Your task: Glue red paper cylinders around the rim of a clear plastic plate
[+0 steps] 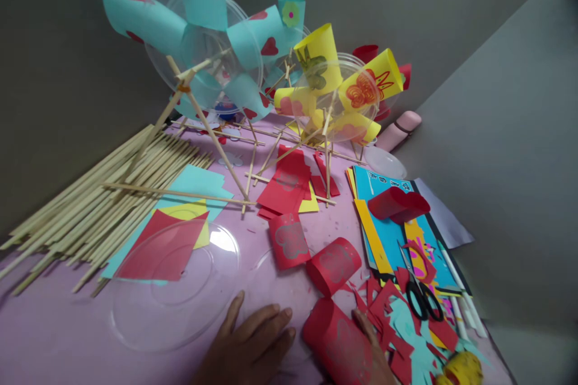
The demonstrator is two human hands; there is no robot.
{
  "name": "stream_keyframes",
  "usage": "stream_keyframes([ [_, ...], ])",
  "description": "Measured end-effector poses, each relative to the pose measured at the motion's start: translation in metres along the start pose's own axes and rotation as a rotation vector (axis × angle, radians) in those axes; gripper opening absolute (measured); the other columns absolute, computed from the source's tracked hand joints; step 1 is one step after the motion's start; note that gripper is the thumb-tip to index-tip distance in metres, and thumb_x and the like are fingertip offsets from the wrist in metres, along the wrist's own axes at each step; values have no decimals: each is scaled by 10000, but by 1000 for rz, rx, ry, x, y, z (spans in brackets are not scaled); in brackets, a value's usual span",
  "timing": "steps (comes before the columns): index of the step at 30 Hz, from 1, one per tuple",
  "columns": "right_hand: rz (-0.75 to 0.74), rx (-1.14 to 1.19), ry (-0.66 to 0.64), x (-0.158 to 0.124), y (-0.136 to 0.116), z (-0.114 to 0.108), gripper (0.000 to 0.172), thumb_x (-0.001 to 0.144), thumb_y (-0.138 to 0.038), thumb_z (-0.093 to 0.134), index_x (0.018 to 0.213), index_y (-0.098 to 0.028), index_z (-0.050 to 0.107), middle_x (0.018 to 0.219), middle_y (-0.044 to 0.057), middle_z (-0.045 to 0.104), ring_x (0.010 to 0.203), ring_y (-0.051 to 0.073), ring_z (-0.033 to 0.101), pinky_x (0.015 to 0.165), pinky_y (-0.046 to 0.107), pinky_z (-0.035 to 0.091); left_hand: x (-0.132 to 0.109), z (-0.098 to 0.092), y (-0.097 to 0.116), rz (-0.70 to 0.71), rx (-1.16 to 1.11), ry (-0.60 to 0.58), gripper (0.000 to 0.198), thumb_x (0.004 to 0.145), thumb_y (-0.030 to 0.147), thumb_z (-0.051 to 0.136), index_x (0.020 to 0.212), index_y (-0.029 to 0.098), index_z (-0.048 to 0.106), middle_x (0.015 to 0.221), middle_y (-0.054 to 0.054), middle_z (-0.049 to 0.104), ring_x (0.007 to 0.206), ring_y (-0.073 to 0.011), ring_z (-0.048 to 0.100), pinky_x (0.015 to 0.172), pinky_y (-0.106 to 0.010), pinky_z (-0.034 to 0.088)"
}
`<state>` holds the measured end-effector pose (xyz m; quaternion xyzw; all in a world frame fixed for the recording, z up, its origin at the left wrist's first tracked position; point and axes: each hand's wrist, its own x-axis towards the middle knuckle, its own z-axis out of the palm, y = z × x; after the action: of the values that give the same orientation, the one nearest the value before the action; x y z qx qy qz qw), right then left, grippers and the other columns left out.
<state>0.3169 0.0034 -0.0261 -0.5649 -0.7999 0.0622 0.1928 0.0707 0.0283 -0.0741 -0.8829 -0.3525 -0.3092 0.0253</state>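
Note:
My left hand (253, 340) lies low in the middle with its fingers stretched out and apart, over a clear plastic lid (289, 295) on the table. Against the right side of a rolled red paper loop (336, 343), printed in grey, is my right hand (377, 343); its fingers curl round the loop and are partly hidden. Touching that loop's upper end is a second red loop (334, 264), and a third red loop (289, 240) stands just beyond. To the left of my left hand lies another clear lid (144, 319), overlapping a red paper sheet (165, 246).
A stick-framed blue paper wheel (165, 30) and a yellow one (316, 60) stand behind. Bamboo sticks (112, 192) cover the left side. On the right are scissors (422, 298), red and blue paper scraps (406, 331), white pens (467, 307) and a pink bottle (400, 131).

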Motion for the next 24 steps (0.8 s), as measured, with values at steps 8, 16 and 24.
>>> stream_keyframes([
  [8, -18, -16, -1, -7, 11, 9, 615, 841, -358, 646, 1407, -341, 406, 1020, 16, 751, 828, 284, 728, 710, 388, 588, 0, 0, -1, 12, 9, 15, 371, 1013, 216, 291, 1019, 265, 659, 1088, 50, 698, 1048, -112, 575, 1161, -483, -27],
  [16, -43, -1, -3, -5, 6, 7, 686, 784, -411, 698, 1403, -355, 408, 1039, 16, 748, 860, 306, 722, 805, 430, 569, -1, 5, 0, -2, -12, 66, 375, 1011, 207, 288, 996, 251, 661, 1063, 43, 703, 1035, -117, 572, 1160, -483, -8],
  [24, -57, -23, 62, -14, 18, 19, 768, 798, -241, 694, 1449, -358, 304, 1007, 4, 756, 808, 293, 730, 784, 424, 578, -2, 1, -1, 20, 11, -10, 389, 1010, 183, 265, 1037, 261, 646, 1102, 42, 693, 1049, -120, 579, 1151, -506, -51],
])
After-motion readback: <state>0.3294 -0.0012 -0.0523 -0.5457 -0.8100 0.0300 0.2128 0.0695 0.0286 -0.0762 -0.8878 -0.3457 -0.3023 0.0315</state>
